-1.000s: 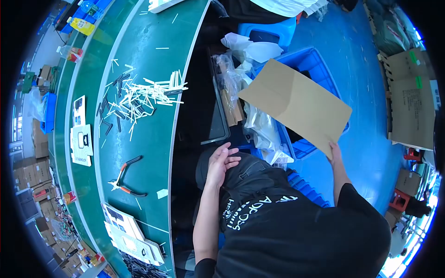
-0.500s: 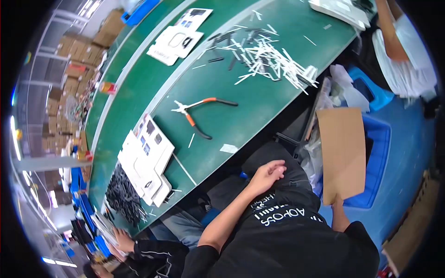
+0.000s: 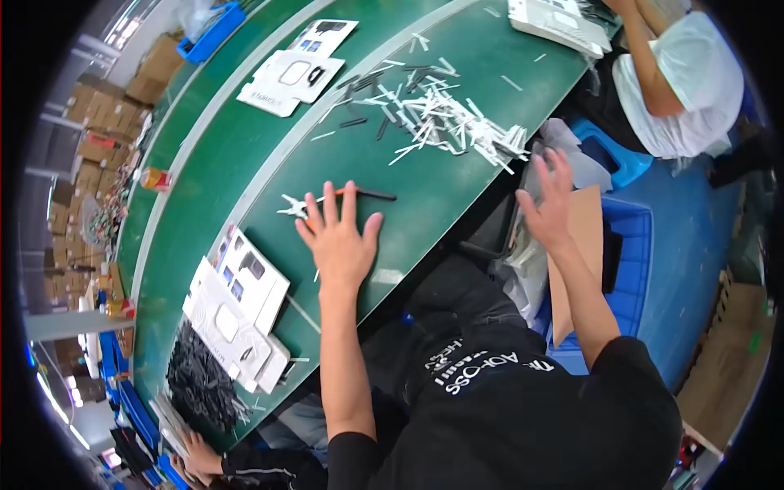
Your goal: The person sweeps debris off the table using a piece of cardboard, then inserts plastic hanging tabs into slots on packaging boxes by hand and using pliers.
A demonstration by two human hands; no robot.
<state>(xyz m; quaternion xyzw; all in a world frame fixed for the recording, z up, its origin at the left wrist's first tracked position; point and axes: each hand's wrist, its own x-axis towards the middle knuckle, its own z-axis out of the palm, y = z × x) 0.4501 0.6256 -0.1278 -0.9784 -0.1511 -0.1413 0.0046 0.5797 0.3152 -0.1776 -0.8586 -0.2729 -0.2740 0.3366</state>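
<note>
At the upper left, a blue bin (image 3: 211, 37) with a pale bag (image 3: 198, 18) against it; below, stacked cartons (image 3: 91, 104); on the far part of the tabletop (image 3: 429, 216), a yellow-and-red container (image 3: 155, 179); at the upper right, a person (image 3: 690, 86) in white near a blue stool (image 3: 627, 157) on blue floor (image 3: 694, 237); at lower left, another person's dark sleeve (image 3: 260, 466)

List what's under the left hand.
Pliers on the green tabletop: metal head and one handle's black end show. The left hand covers most of the other handle; whether anything else lies beneath can't be seen.
</note>
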